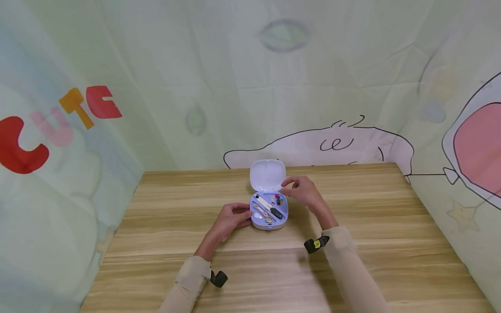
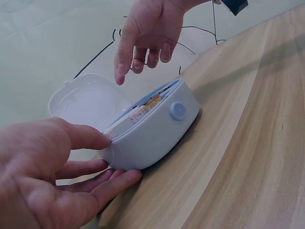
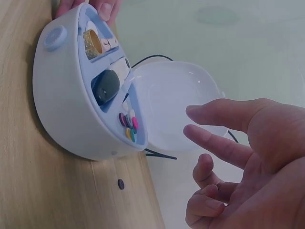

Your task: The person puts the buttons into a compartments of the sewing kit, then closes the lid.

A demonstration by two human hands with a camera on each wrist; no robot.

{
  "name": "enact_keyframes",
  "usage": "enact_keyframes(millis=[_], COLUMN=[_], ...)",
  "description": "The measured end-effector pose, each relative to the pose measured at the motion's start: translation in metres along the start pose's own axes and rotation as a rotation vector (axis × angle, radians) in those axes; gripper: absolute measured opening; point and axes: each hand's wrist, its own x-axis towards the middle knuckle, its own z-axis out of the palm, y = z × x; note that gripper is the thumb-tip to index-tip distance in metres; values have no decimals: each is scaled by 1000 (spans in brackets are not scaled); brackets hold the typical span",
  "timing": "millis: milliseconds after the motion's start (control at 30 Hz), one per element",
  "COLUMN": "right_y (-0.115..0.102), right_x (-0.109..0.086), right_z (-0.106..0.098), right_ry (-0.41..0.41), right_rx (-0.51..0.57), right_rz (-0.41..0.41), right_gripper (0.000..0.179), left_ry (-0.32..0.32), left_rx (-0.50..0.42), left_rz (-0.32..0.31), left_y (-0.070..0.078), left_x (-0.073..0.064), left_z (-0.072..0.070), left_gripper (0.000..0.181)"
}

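A pale blue-and-white sewing box [image 1: 268, 226] stands on the table with its white lid [image 1: 268, 174] raised at the back. My left hand [image 1: 232, 218] holds the box's left side, its thumb on the rim and its fingers against the outer wall. Inside lie a dark-handled tool [image 1: 276, 213], a gold thimble [image 3: 92, 44], a folded tape measure [image 2: 139, 114] and several coloured buttons [image 3: 128, 125]. My right hand [image 1: 304, 191] hovers beside the lid's lower right corner. Its thumb and index finger are apart, nothing visible between them; the other fingers bend loosely.
On the wooden table [image 1: 176, 243] a loose dark button [image 3: 121, 184] lies beside the box. Printed fabric [image 1: 188, 65] hangs behind the table and along both sides. Black wrist devices [image 1: 219, 279] sit on both forearms.
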Motion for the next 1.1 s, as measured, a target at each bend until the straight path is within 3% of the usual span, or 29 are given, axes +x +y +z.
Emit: enact_keyframes(millis=[433, 1100], right_y=[15, 45], right_x=[5, 20], right_z=[0, 8], right_ry=[42, 53], right_rx=[51, 2], right_rz=[48, 95], right_gripper=[23, 30], left_ry=[10, 0], left_rx=[-3, -4], left_rz=[0, 6], left_y=[1, 0], left_x=[-1, -1], left_z=[0, 0], left_gripper=[35, 36])
